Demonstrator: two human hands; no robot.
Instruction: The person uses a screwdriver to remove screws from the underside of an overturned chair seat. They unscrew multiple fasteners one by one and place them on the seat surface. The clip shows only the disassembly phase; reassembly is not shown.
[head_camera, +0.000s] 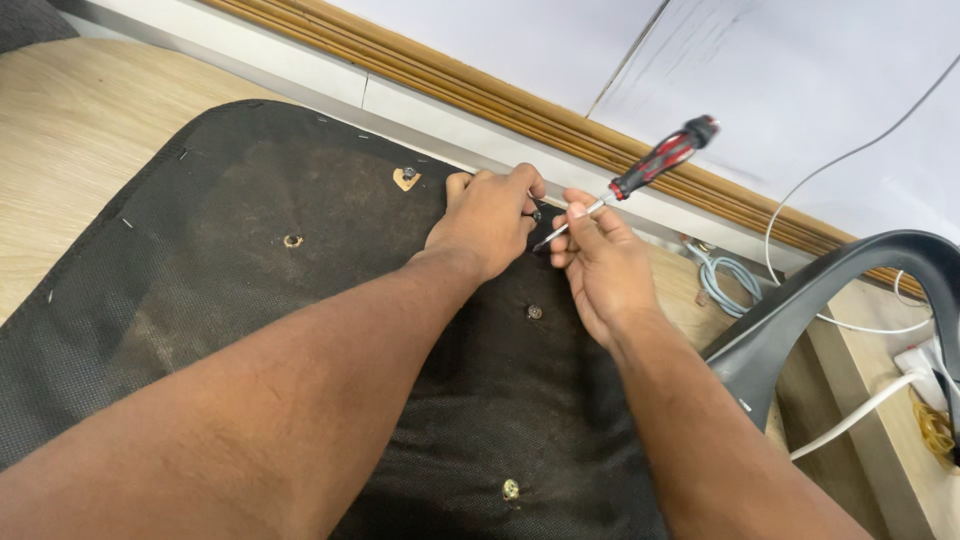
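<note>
Black fabric-covered seat underside (250, 300) lies flat on wooden surface (70, 130). Left hand (487, 218), grip closed, presses its far edge. Right hand (600, 265), grip clamped on screwdriver (640, 175) shaft; tip just beside left fingers, red-black handle angled up-right. Beyond: wooden wall trim (520, 105), white cable (830, 165).

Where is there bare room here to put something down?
The black seat panel lies bare left of the left hand, and the wooden floor beyond its left edge. It is crowded at right: the right hand, screwdriver, chair arm and cables.
</note>
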